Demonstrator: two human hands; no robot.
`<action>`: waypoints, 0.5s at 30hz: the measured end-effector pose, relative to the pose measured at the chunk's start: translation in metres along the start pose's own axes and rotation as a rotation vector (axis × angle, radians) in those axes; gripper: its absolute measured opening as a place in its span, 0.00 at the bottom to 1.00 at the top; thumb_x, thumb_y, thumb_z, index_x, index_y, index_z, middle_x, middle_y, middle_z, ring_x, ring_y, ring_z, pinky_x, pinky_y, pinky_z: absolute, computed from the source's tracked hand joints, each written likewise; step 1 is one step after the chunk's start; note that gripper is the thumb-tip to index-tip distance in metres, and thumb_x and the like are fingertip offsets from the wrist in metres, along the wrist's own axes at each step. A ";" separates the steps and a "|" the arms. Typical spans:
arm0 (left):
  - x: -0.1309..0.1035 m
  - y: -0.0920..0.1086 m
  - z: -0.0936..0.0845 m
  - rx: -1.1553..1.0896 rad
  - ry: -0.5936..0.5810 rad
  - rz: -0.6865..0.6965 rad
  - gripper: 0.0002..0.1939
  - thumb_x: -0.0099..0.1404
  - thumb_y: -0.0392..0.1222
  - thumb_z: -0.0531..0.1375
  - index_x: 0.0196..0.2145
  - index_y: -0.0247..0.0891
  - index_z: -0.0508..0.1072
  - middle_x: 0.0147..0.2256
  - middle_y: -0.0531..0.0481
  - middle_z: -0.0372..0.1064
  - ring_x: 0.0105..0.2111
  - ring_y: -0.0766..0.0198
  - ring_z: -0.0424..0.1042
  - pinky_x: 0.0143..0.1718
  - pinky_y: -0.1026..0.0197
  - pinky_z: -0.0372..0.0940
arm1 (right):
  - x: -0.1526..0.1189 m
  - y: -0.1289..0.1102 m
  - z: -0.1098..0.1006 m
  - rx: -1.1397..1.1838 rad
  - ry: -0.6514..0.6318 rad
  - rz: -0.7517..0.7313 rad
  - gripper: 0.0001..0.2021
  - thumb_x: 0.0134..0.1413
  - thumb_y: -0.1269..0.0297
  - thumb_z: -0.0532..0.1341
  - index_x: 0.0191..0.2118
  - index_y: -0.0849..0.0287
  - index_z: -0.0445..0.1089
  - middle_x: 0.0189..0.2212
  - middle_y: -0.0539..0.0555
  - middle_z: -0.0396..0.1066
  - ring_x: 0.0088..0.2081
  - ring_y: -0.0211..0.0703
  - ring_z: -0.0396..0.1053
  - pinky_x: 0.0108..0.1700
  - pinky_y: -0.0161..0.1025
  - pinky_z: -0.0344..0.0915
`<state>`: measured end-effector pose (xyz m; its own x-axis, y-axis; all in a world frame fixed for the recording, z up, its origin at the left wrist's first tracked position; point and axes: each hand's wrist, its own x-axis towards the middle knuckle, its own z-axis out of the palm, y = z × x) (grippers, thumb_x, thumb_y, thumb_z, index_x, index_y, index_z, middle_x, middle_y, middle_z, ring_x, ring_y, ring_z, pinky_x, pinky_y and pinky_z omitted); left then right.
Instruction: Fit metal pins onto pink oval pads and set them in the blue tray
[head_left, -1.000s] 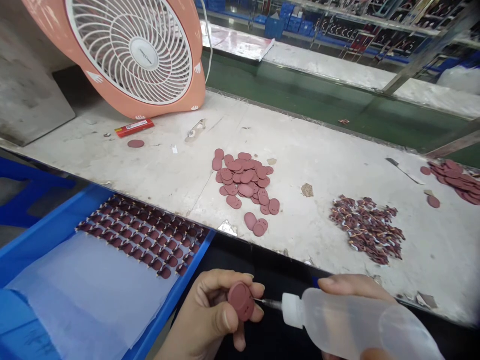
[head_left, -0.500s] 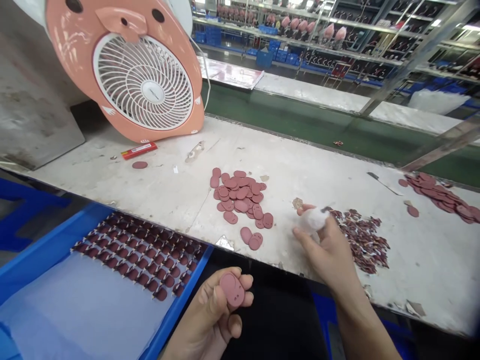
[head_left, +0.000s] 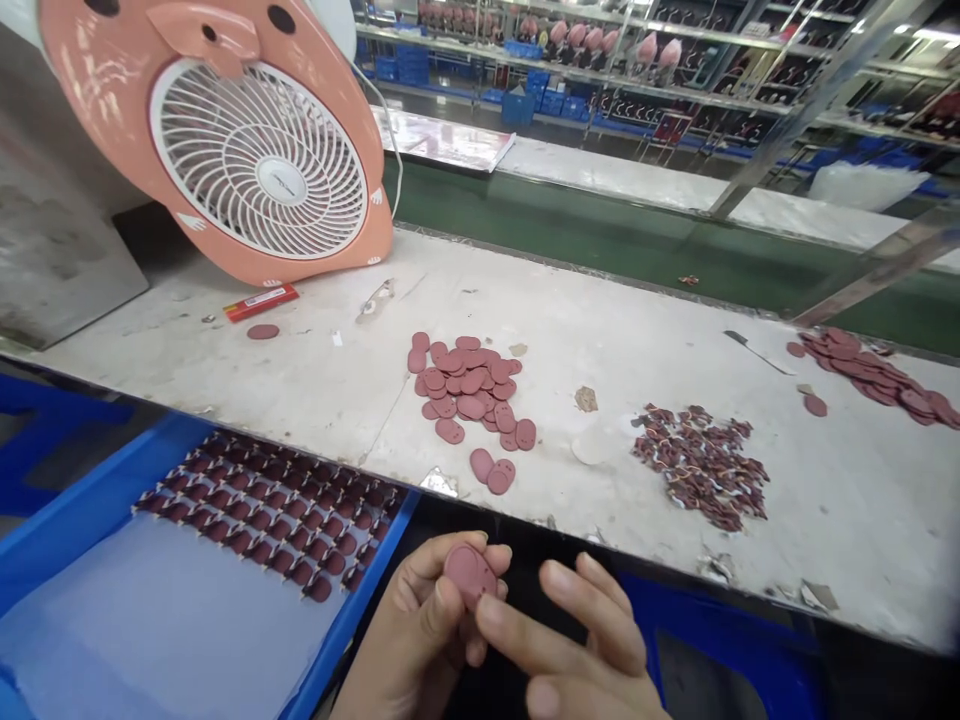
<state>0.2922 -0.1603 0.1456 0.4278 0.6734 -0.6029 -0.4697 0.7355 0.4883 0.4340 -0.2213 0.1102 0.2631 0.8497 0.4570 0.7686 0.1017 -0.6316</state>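
My left hand (head_left: 427,620) pinches a dark pink oval piece (head_left: 468,574) below the table's front edge. Beside it, my right hand (head_left: 585,640) has its fingers spread, and the index fingertip touches the lower edge of that piece. Nothing shows between the right fingers. A pile of pink oval pieces (head_left: 472,380) lies on the white table (head_left: 300,385). To the right of it sits a heap of small dark brown parts (head_left: 705,465). A whitish round thing (head_left: 592,446) lies between the two.
An orange fan (head_left: 375,215) stands at the back left near a red box (head_left: 261,302). At the lower left, a blue tray (head_left: 75,500) holds rows of dark pieces and a white sheet (head_left: 172,620). More pink ovals (head_left: 877,380) lie far right.
My right hand has let go of the white thing on the table and come down beside my left hand. The view has shifted slightly, while my left hand keeps its pink piece.
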 end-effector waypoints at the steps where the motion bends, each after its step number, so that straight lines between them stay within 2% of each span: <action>1: 0.000 -0.001 -0.001 0.007 -0.002 -0.001 0.18 0.46 0.49 0.75 0.34 0.40 0.82 0.34 0.46 0.80 0.29 0.62 0.75 0.26 0.65 0.66 | 0.001 -0.001 0.000 0.002 0.009 -0.047 0.22 0.53 0.46 0.63 0.52 0.45 0.66 0.41 0.49 0.79 0.49 0.52 0.73 0.52 0.49 0.67; 5: -0.001 -0.003 -0.002 0.023 0.019 0.028 0.17 0.47 0.49 0.74 0.35 0.41 0.82 0.34 0.46 0.80 0.28 0.62 0.74 0.26 0.64 0.66 | 0.011 0.005 -0.007 -0.026 0.113 -0.380 0.11 0.63 0.49 0.56 0.46 0.45 0.67 0.37 0.44 0.80 0.47 0.45 0.74 0.52 0.42 0.63; 7: -0.001 -0.003 -0.001 0.024 0.029 0.062 0.18 0.47 0.50 0.74 0.35 0.40 0.82 0.33 0.45 0.80 0.31 0.60 0.75 0.25 0.65 0.64 | 0.013 0.009 -0.011 0.015 0.200 -0.461 0.10 0.67 0.54 0.52 0.46 0.49 0.66 0.39 0.46 0.80 0.49 0.44 0.71 0.54 0.42 0.60; 9: -0.002 -0.003 0.000 0.029 0.028 0.107 0.18 0.47 0.51 0.74 0.34 0.40 0.82 0.33 0.43 0.80 0.32 0.58 0.75 0.24 0.65 0.63 | 0.015 0.008 -0.016 0.236 0.284 -0.358 0.10 0.67 0.57 0.54 0.48 0.51 0.67 0.37 0.49 0.78 0.44 0.45 0.69 0.51 0.42 0.61; 10: -0.002 -0.003 0.001 0.035 0.023 0.132 0.18 0.46 0.51 0.74 0.34 0.40 0.82 0.33 0.43 0.80 0.32 0.57 0.75 0.24 0.64 0.63 | 0.016 0.006 -0.018 0.379 0.266 -0.251 0.09 0.65 0.57 0.56 0.47 0.52 0.68 0.34 0.50 0.76 0.40 0.45 0.69 0.47 0.41 0.63; 11: -0.002 -0.004 0.001 0.043 0.015 0.158 0.19 0.45 0.52 0.74 0.34 0.41 0.82 0.33 0.43 0.80 0.32 0.57 0.75 0.25 0.64 0.63 | 0.018 0.002 -0.019 0.519 0.194 -0.129 0.08 0.65 0.58 0.57 0.45 0.53 0.70 0.30 0.50 0.73 0.34 0.42 0.67 0.41 0.39 0.64; 13: -0.003 -0.005 0.002 0.066 -0.001 0.212 0.18 0.44 0.52 0.74 0.32 0.42 0.83 0.33 0.44 0.80 0.32 0.57 0.74 0.29 0.62 0.65 | 0.022 -0.006 -0.019 0.725 -0.064 0.111 0.10 0.65 0.58 0.55 0.38 0.54 0.72 0.23 0.47 0.65 0.25 0.36 0.62 0.29 0.34 0.60; 15: -0.003 -0.007 0.003 0.090 -0.009 0.263 0.17 0.43 0.52 0.75 0.30 0.42 0.83 0.33 0.45 0.79 0.34 0.55 0.73 0.35 0.58 0.67 | 0.025 -0.014 -0.015 0.824 -0.299 0.277 0.16 0.65 0.55 0.55 0.31 0.57 0.70 0.20 0.47 0.61 0.21 0.33 0.58 0.24 0.32 0.55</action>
<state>0.2967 -0.1674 0.1458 0.3072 0.8425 -0.4425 -0.4948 0.5386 0.6820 0.4384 -0.2095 0.1403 0.1261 0.9854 0.1141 0.0116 0.1135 -0.9935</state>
